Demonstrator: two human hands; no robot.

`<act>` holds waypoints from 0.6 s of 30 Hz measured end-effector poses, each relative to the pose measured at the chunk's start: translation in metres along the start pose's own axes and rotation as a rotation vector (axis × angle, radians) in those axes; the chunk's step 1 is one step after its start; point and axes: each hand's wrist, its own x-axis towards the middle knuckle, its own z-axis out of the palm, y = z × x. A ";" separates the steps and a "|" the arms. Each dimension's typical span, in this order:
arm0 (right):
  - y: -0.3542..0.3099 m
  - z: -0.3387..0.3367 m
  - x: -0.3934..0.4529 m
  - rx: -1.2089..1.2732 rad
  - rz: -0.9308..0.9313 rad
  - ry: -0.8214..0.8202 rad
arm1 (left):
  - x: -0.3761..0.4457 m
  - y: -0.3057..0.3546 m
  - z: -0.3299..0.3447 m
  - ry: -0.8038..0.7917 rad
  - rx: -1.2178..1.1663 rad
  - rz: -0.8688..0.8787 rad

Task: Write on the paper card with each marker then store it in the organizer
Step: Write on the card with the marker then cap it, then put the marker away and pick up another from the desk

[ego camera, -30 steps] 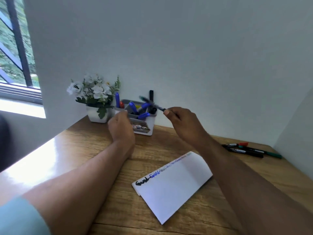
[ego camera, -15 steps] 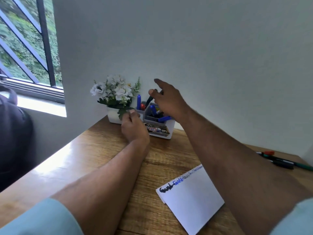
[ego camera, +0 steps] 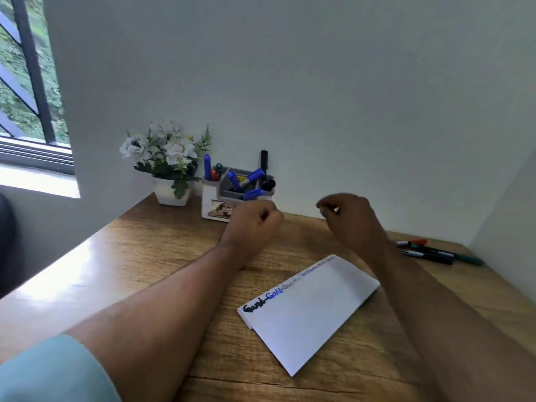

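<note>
Currently logging from the remote feed, head view only.
Left hand: I see the left hand [ego camera: 251, 220] clenched into a loose fist with nothing in it, just in front of the organizer [ego camera: 222, 205].
Right hand: right hand [ego camera: 349, 219] raised over the desk [ego camera: 150, 256], fingers curled, nothing held that I can see.
Paper card: paper card [ego camera: 311, 307] lies flat on the desk between the forearms, black and blue writing along its far edge.
Organizer: white and grey, against the wall beside the flower pot [ego camera: 171, 194]; holds blue markers [ego camera: 251, 177] and a black one.
Loose markers: three markers [ego camera: 435, 252] on the desk at far right, well apart from the organizer.
</note>
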 end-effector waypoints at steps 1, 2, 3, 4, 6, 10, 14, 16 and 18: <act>0.018 -0.007 -0.009 -0.085 0.047 -0.068 | -0.001 0.001 0.004 -0.112 0.060 0.032; 0.035 -0.014 -0.016 -0.181 0.101 -0.146 | -0.001 0.003 0.007 -0.201 0.093 0.052; 0.050 -0.021 -0.022 -0.283 0.158 -0.224 | -0.002 0.004 0.010 -0.265 0.119 0.067; 0.061 -0.028 -0.026 -0.383 0.211 -0.298 | -0.002 0.005 0.011 -0.311 0.148 0.084; 0.079 -0.037 -0.031 -0.485 0.280 -0.404 | -0.003 0.008 0.015 -0.381 0.202 0.118; 0.088 -0.038 -0.031 -0.469 0.219 -0.449 | -0.004 0.009 0.018 -0.444 0.265 0.133; 0.081 -0.032 -0.024 -0.526 0.097 -0.422 | -0.003 0.007 0.017 -0.429 0.264 0.101; 0.071 -0.028 -0.022 -0.578 0.009 -0.394 | -0.004 0.008 0.017 -0.431 0.263 0.099; 0.061 -0.025 -0.022 -0.596 -0.073 -0.373 | -0.004 0.007 0.016 -0.425 0.266 0.090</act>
